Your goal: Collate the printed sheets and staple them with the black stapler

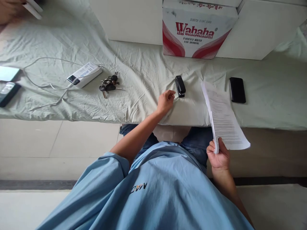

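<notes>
My right hand grips the near end of a thin stack of printed paper sheets, which stands tilted over the edge of the bed. My left hand is stretched out over the pale green bedsheet, fingers curled and holding nothing. Just beyond its fingertips lies a black stapler, a short gap away.
A black phone lies right of the sheets. A Wahaha cardboard box stands at the back. A bunch of keys, a white power bank with cable, and two devices lie left. Another person's hand is at the top left.
</notes>
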Demonstrator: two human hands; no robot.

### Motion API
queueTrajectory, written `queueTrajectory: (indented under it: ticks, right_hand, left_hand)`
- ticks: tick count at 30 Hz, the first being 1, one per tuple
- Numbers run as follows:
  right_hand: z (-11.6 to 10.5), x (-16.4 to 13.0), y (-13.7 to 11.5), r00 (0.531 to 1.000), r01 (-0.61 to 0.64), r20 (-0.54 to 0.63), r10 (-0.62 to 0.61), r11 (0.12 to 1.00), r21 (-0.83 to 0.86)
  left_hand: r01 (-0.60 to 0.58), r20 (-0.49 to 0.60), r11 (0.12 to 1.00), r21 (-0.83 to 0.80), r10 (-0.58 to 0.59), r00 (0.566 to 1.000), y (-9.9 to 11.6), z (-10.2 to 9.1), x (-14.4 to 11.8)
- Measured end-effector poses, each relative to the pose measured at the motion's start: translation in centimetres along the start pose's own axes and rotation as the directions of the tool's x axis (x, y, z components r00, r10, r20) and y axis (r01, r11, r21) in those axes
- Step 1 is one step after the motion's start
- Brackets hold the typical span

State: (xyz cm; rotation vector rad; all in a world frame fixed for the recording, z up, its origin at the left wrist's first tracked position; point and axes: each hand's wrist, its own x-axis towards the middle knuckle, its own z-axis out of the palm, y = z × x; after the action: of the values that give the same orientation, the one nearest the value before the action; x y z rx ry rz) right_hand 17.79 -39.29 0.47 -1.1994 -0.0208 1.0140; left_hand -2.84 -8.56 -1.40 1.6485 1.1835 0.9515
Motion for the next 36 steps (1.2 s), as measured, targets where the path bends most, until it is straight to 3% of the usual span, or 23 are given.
queueTrajectory:
  ticks: [3,6,8,10,13,15,20,24,27,30,33,36]
  right_hand:
    - [2.3,-0.2,0.2,0.997,0.08,0.006,-0.079,0.997,-0.01]
    - [5.2,-0.4,1.8,0.992,0.128,-0.012,-0.129,0.989,-0.075]
    - [6.6,-0.6,3.3,0.995,0.088,-0.034,-0.093,0.989,-0.116]
    - [7.2,-1.0,4.7,0.999,0.005,-0.039,-0.011,0.988,-0.155]
    - [7.2,-1.7,6.3,0.995,-0.104,-0.018,0.102,0.973,-0.204]
    - [6.8,-1.9,6.3,0.994,-0.111,-0.008,0.112,0.971,-0.211]
    - [4.7,0.8,2.1,0.999,0.027,-0.032,-0.034,0.98,-0.198]
    - [3.8,5.2,-3.1,0.98,0.193,0.097,-0.173,0.942,-0.273]
    - [5.3,8.4,-5.2,0.973,0.211,0.176,-0.153,0.898,-0.386]
    - [8.0,11.2,-5.2,0.965,0.236,0.215,-0.153,0.864,-0.445]
    - [9.8,13.5,-3.8,0.911,0.404,0.292,-0.29,0.763,-0.504]
    - [9.7,14.9,-2.3,0.802,0.587,0.373,-0.467,0.495,-0.641]
  left_hand:
    - [0.122,0.16,0.965,-0.231,-0.086,0.983,1.5,-0.4,-1.9]
    - [0.333,0.384,0.819,-0.467,-0.152,0.911,3.2,-0.9,-4.6]
    - [0.399,0.43,0.718,-0.57,-0.153,0.89,3.8,-1.0,-6.2]
    - [0.405,0.427,0.7,-0.588,-0.157,0.891,3.8,-1.0,-7.3]
    - [0.355,0.339,0.77,-0.531,-0.191,0.921,2.9,-1.0,-8.2]
    - [0.329,0.262,0.806,-0.492,-0.224,0.939,2.3,-1.2,-8.3]
    - [0.309,0.195,0.791,-0.528,-0.242,0.951,2.1,-2.5,-7.6]
    - [0.344,0.269,0.718,-0.605,-0.223,0.937,2.5,-2.9,-7.0]
    - [0.352,0.304,0.674,-0.65,-0.193,0.933,2.2,-3.0,-6.6]
    - [0.365,0.35,0.695,-0.619,-0.171,0.921,1.4,-3.3,-6.4]
    - [0.404,0.364,0.668,-0.625,-0.208,0.908,0.1,-4.0,-6.0]
    - [0.464,0.377,0.59,-0.661,-0.274,0.885,-1.1,-4.5,-5.6]
